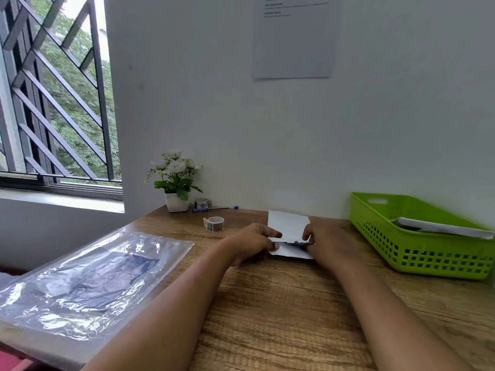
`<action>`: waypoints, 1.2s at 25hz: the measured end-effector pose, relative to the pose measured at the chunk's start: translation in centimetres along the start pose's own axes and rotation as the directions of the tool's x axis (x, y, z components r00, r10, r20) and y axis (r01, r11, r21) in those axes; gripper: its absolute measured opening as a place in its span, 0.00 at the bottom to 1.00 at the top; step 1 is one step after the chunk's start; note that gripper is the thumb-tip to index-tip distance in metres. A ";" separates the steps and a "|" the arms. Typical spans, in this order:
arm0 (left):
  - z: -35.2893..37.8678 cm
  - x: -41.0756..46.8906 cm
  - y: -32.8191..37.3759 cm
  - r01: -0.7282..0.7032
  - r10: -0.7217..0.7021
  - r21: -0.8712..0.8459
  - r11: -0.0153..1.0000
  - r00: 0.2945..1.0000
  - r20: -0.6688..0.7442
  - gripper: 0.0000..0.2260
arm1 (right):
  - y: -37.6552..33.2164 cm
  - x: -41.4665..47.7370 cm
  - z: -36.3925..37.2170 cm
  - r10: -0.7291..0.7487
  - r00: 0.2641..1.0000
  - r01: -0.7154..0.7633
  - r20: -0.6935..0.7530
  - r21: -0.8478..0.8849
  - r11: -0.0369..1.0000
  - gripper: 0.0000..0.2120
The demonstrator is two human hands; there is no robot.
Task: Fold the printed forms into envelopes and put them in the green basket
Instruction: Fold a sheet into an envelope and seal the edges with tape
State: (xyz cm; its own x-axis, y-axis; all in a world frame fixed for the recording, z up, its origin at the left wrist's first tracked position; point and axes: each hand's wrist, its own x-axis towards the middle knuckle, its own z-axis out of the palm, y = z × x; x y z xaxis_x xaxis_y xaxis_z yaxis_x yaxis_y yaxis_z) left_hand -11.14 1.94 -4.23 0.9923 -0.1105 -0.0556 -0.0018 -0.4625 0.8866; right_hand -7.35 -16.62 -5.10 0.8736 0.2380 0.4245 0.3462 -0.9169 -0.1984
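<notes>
Printed form [288,224] on table [267,303], just left of green basket [434,259]. Left hand [250,243] and right hand [325,241] each pinch fold line, one per side. Better: line up side edges first, then press crease flat along whole length.

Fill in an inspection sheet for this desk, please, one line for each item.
Surface: wooden table, grain visible.
Job's things: paper partly folded, its far part raised; green basket at the right, holding white papers; plastic bag at the left, something dark inside.
Clutter: tape roll; second roll, pen and flower pot by the wall.
Grippers: left hand and right hand each pinch the paper at its fold.
Cables: nothing seen.
Surroundings: white wall with a sheet posted; barred window at the left, trees outside.
</notes>
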 end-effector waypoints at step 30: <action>-0.9 0.3 -0.5 0.087 -0.030 0.380 0.921 0.988 -0.154 0.13 | 0.4 -0.1 -0.2 -0.094 0.954 0.013 0.284 0.276 0.961 0.06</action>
State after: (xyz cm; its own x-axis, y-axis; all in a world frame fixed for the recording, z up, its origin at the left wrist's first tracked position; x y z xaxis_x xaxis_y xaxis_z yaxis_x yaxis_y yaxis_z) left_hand -10.74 2.92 -4.29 0.9991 0.0405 -0.0106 0.0380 -0.7700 0.6369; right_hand -7.42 -17.06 -5.06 0.8982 0.4041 0.1732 0.4381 -0.7900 -0.4289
